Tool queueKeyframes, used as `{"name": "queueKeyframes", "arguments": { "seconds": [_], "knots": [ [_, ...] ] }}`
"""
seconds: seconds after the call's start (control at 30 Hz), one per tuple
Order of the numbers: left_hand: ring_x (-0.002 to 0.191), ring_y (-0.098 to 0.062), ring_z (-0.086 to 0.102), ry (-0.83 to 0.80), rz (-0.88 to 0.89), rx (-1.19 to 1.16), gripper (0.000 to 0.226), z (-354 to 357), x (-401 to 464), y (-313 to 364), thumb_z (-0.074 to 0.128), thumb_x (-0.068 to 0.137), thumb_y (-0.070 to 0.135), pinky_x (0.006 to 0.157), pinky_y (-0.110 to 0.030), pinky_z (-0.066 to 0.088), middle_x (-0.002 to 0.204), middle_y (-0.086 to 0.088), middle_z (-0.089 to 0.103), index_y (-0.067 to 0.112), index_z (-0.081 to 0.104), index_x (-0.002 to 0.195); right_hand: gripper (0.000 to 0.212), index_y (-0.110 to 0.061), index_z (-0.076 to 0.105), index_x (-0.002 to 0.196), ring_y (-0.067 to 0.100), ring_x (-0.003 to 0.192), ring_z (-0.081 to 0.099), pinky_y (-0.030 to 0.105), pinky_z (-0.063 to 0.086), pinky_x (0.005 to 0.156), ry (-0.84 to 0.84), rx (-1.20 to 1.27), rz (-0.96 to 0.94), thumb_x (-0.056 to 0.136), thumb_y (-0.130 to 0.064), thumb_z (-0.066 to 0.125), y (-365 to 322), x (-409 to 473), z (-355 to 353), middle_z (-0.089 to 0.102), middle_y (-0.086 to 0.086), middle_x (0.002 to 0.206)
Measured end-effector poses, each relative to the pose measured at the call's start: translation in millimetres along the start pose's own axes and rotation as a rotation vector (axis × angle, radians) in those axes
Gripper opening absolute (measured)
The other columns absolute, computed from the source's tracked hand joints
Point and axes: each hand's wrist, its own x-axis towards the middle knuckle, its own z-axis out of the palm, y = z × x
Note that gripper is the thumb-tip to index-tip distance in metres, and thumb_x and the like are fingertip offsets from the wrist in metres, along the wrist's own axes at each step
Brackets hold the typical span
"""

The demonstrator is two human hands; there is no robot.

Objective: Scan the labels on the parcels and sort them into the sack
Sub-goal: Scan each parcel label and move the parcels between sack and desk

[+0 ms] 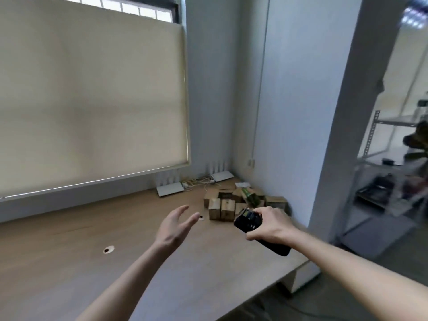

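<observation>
Over the wooden worktop (69,262) both bare forearms reach forward from the lower edge of the view; the left hand (174,225) hangs above the surface with its fingers (192,222) straight and loosely spread, holding nothing; the right hand (271,224) has its fingers curled round a black handheld scanner (249,222), whose small screen faces up and whose dark body runs back under the palm and out past the wrist.

Just beyond the scanner, near the far right corner of the worktop against the pale wall, sits a cluster of small brown cardboard parcels (222,208); they stand touching one another, some upright, some tilted, with a green and white item (249,195) lying across the top of the heap; any labels are too blurred to read.

Behind the parcels, two flat white routers (170,188) with upright antennas lie by the wall, joined by a tangle of pale cables (199,181); a round cable hole (108,249) shows in the worktop to the left; a beige roller blind (92,89) covers the window above; at the far right a grey metal shelving rack (382,172) stands beyond a white pillar (342,135); no sack can be made out.
</observation>
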Motion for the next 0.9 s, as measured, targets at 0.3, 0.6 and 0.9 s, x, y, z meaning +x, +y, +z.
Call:
{"name": "queueKeyframes", "arguments": {
  "seconds": [0.3,0.6,0.9],
  "knots": [
    [0.125,-0.022,0.057,-0.17,0.045,0.015,0.066,164,101,75,0.062,0.091,0.057,0.107,-0.04,0.046,0.139,-0.007,0.061,0.019,0.051,0.144,0.059,-0.033,0.067,0.1,0.018,0.086,0.068,0.031,0.058,0.07,0.128,0.111,0.283,0.05,-0.061,0.077,168,50,-44,0.071,-0.008,0.092],
    [0.117,-0.018,0.059,-0.352,-0.045,-0.017,0.062,311,223,50,0.059,0.094,0.053,0.102,-0.037,0.05,0.132,-0.004,0.064,0.018,0.049,0.144,0.059,-0.036,0.07,0.107,0.017,0.091,0.068,0.031,0.06,0.077,0.041,0.136,0.428,0.053,-0.055,0.08,278,157,-9,0.073,-0.009,0.096],
    [0.126,-0.021,0.054,-0.389,-0.226,0.023,0.06,415,352,-17,0.059,0.097,0.043,0.104,-0.042,0.05,0.141,-0.006,0.055,0.021,0.042,0.15,0.068,-0.043,0.063,0.117,0.013,0.089,0.067,0.029,0.057,0.069,-0.123,0.16,0.384,0.052,-0.058,0.078,344,333,52,0.071,-0.013,0.099]
  ]
}}
